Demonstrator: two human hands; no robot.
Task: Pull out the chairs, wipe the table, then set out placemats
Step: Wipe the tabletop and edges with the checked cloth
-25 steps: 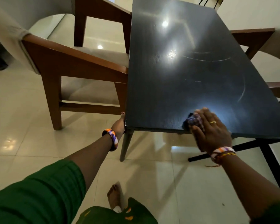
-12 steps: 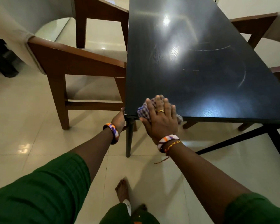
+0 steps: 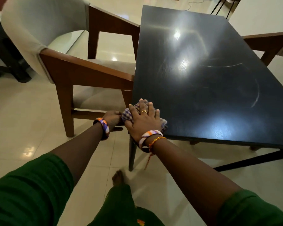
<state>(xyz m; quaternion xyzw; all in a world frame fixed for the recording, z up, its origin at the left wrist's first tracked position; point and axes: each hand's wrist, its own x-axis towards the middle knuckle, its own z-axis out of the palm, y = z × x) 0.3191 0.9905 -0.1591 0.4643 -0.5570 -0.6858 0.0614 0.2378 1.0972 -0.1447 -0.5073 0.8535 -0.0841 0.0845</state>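
Note:
A glossy black table (image 3: 211, 75) fills the right half of the view, with faint curved wipe streaks on it. My right hand (image 3: 143, 121) lies flat on a checked purple-and-white cloth (image 3: 129, 114) and presses it onto the table's near left corner. Just off that corner, my left hand (image 3: 112, 118) is cupped below the table's edge, touching the cloth's left side. A wooden chair with a pale grey back and seat (image 3: 69, 66) stands on the table's left side, its arm touching the table edge.
A second wooden chair (image 3: 271, 44) sits at the table's right side. The black table leg (image 3: 131, 154) stands by my bare foot (image 3: 118, 177). Dark furniture (image 3: 5, 62) is at far left. Glossy cream floor tiles lie all around.
My right hand has slid the cloth left along the near edge to the table's left corner. My left hand stays at that corner, now touching the cloth.

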